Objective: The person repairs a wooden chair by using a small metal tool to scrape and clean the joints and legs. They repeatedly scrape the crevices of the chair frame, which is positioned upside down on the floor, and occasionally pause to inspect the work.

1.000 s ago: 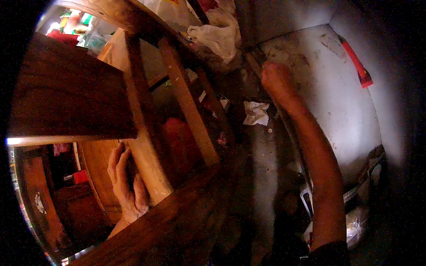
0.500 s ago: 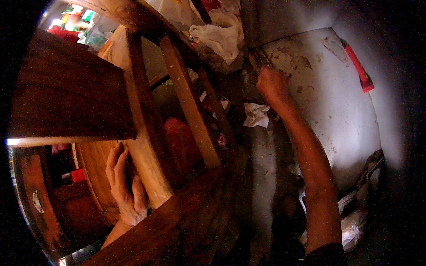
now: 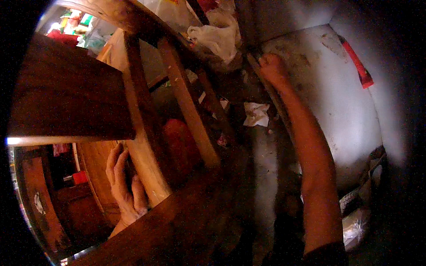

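My left hand [image 3: 126,190] lies against the pale edge of a wooden frame [image 3: 151,164], its fingers stretched out and holding nothing I can see. On the right, my right arm reaches far forward. My right hand [image 3: 273,68] is closed at the far left edge of a stained white panel [image 3: 346,119]. Whatever its fingers may hold is hidden in the dim light. Just left of that hand, a narrow dark strip [image 3: 256,64] runs along the panel's edge.
A crumpled white paper [image 3: 256,114] lies on the dark floor. White plastic bags [image 3: 217,37] sit at the far end. Wooden slats [image 3: 184,95] and a dark brown board [image 3: 71,88] stand left. A red strip-like object [image 3: 357,64] is on the right.
My right hand has moved a little farther away, along the panel's edge. My left hand stays in place on the wooden frame.
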`<state>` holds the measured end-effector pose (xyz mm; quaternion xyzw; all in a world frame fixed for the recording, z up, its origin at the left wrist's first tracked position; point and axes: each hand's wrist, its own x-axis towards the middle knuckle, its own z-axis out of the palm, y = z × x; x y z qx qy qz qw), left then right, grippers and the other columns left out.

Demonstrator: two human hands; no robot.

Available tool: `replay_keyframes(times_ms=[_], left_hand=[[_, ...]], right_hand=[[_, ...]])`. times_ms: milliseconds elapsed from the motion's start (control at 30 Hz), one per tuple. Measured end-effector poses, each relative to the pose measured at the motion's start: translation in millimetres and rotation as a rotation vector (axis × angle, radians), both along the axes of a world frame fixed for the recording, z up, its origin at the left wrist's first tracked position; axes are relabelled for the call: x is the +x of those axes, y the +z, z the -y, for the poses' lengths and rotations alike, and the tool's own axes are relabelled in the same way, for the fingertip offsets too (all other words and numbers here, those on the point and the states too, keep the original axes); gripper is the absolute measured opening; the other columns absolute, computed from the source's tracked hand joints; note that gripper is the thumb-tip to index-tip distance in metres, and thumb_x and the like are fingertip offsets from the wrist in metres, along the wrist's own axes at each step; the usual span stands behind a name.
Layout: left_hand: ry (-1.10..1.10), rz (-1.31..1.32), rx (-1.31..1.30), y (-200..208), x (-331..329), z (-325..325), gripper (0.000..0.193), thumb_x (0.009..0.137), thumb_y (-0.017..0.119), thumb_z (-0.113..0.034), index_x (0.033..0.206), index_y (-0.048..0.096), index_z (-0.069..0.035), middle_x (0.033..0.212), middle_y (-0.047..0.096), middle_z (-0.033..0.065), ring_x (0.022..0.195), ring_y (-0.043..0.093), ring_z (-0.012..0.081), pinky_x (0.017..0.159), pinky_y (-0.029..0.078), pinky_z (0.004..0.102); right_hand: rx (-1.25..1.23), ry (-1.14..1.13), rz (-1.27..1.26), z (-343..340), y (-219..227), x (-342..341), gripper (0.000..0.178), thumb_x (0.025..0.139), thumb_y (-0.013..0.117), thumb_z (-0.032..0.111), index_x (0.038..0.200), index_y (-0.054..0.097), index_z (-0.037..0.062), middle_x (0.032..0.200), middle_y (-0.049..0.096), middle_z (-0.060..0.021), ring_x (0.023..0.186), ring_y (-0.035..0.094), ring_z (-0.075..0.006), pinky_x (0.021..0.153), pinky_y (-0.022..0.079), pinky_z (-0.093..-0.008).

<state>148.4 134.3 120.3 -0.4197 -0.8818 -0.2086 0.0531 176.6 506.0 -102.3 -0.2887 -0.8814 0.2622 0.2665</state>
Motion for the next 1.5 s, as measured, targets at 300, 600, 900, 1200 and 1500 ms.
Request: replay_keyframes(times_ms=[300,600,900,1200,1500], left_hand=[[0.000,-0.061,-0.029,4,-9,8,0.040,0.078,0.040,-0.009,0.115,0.045,0.005,0.125,0.038,0.0234,0.117,0.036,0.0351,0.099,0.027,0.0391],[0.011,-0.029,-0.061,5,-1,2,0.042,0.077,0.041,-0.010,0.115,0.044,0.006,0.126,0.037,0.0236,0.116,0.036,0.0360,0.099,0.026,0.0400],[-0.006,-0.012,-0.040,9,0,6,0.042,0.077,0.041,-0.009,0.116,0.044,0.006,0.127,0.035,0.0234,0.118,0.034,0.0366,0.100,0.025,0.0414],[0.008,0.008,-0.008,4,2,-1,0.042,0.077,0.039,-0.009,0.115,0.044,0.006,0.126,0.037,0.0234,0.118,0.034,0.0357,0.100,0.025,0.0408],[-0.007,-0.052,-0.038,6,-8,7,0.042,0.076,0.039,-0.009,0.115,0.045,0.006,0.126,0.037,0.0237,0.117,0.036,0.0357,0.100,0.025,0.0404]], right_hand=[[-0.042,0.141,0.047,9,29,25,0.019,0.080,0.051,0.017,0.081,0.058,-0.0013,0.074,0.057,-0.0217,0.071,0.055,-0.0395,0.064,0.044,-0.0434],[0.150,0.023,0.295,42,39,6,0.011,0.072,0.054,0.010,0.073,0.057,-0.0003,0.068,0.059,-0.0210,0.066,0.061,-0.0352,0.059,0.047,-0.0457],[0.129,0.009,0.225,32,39,16,0.010,0.072,0.053,0.011,0.072,0.055,0.0018,0.065,0.058,-0.0204,0.063,0.058,-0.0381,0.060,0.047,-0.0464],[-0.115,-0.005,0.025,5,9,-7,0.023,0.081,0.050,0.021,0.072,0.054,-0.0001,0.071,0.055,-0.0218,0.068,0.054,-0.0386,0.057,0.040,-0.0456],[-0.079,0.152,-0.071,22,24,37,0.016,0.077,0.053,0.014,0.071,0.051,-0.0014,0.067,0.054,-0.0227,0.060,0.053,-0.0403,0.054,0.041,-0.0446]])
